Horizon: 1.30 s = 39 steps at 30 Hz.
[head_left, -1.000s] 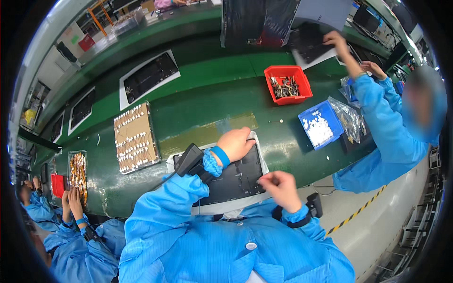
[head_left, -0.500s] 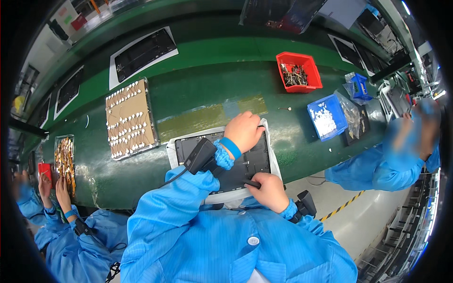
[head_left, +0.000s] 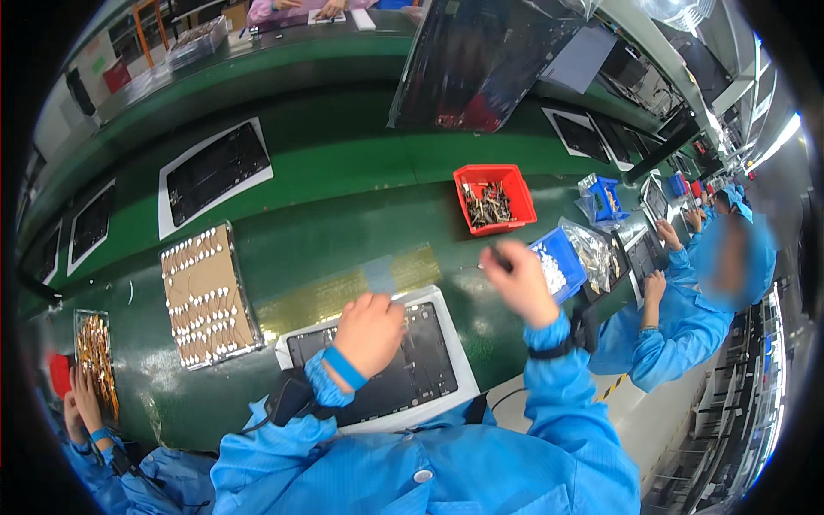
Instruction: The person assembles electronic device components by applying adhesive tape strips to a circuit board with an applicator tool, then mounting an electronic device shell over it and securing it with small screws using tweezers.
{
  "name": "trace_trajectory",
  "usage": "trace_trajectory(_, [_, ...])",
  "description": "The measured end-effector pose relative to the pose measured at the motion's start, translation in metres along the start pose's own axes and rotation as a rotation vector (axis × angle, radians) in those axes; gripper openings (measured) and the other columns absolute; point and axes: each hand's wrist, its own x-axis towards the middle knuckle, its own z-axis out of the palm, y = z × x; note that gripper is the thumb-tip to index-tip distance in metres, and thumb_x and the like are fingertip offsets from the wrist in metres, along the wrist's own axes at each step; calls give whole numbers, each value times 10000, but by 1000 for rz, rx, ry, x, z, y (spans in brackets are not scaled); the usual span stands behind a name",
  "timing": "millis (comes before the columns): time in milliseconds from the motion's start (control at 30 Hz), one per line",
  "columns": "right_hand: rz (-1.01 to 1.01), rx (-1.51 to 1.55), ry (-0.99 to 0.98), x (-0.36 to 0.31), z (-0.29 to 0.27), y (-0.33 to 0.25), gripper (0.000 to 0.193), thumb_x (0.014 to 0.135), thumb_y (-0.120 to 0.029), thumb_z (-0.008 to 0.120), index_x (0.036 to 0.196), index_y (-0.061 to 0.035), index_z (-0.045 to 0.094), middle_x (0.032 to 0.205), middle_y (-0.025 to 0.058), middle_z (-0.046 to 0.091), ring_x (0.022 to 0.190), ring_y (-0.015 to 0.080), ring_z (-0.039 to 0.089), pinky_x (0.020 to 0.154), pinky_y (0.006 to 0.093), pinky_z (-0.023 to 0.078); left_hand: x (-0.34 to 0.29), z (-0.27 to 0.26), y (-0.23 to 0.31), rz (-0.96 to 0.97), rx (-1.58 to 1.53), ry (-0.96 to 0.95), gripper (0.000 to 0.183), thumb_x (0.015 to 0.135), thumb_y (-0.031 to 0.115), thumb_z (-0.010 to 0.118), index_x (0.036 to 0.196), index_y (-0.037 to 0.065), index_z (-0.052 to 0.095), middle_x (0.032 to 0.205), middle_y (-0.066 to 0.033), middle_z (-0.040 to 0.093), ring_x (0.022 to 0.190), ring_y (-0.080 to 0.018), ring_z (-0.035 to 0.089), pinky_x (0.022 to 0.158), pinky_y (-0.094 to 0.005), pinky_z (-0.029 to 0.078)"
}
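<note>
A black tablet housing lies on a white sheet at the bench edge before me. My left hand rests over its upper middle, fingers curled down and together; whatever is under the fingertips is hidden. My right hand is raised off the housing to the right, closed around a short black stick-like tool. The hand is somewhat blurred. Beyond it stands a red bin of small metal parts. A blue tray of small white pieces is right beside the hand, partly covered by it.
At left, a cardboard-lined tray holds rows of white-tipped wires. Farther left, co-worker's hands are at a box of gold strips. More housings lie behind. A plastic-wrapped dark panel overhangs the back. Another co-worker sits right.
My right hand has lifted from the housing's near edge, moving up and right toward the bins with the black tool. My left hand has shifted from the housing's far right edge toward its middle.
</note>
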Motion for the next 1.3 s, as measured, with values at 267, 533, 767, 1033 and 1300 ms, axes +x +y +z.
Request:
trace_trajectory(267, [-40, -516, -133, 132, 26, 81, 171, 728, -200, 631, 815, -52, 631, 785, 166, 607, 788, 342, 581, 696, 445, 449, -6, 17, -25, 82, -202, 199, 246, 652, 89, 638, 893, 79, 591, 880, -78, 526, 862, -272, 497, 728, -376, 431])
trace_trajectory(533, [-65, -592, -185, 139, 33, 80, 207, 698, -228, 650, 799, -48, 639, 781, 161, 613, 762, 344, 578, 699, 438, 453, -6, 18, -28, 89, -248, 217, 255, 643, 92, 642, 893, 82, 593, 872, -81, 531, 844, -275, 504, 723, -379, 439])
trace_trajectory(767, [60, -83, 52, 118, 17, 62, 138, 703, -115, 608, 797, -18, 633, 717, 118, 617, 652, 219, 607, 624, 334, 475, -11, 20, -28, 81, -261, 229, 252, 642, 85, 639, 889, 81, 592, 870, -77, 530, 846, -273, 503, 728, -377, 434])
trace_trajectory(1033, [328, 725, 18, 34, 7, 21, 198, 757, -5, 509, 939, 15, 584, 757, 74, 636, 456, 45, 456, 405, 170, 345, -9, 23, -30, 89, -255, 245, 247, 647, 78, 633, 890, 74, 592, 882, -86, 521, 864, -283, 490, 749, -381, 424])
trace_trajectory(1300, [543, 1113, -217, -46, 56, 13, 171, 785, 19, 505, 942, 45, 567, 839, 173, 639, 384, 50, 397, 347, 180, 282, -9, 25, -31, 106, -247, 273, 237, 651, 75, 631, 885, 67, 590, 884, -87, 524, 869, -284, 494, 735, -378, 429])
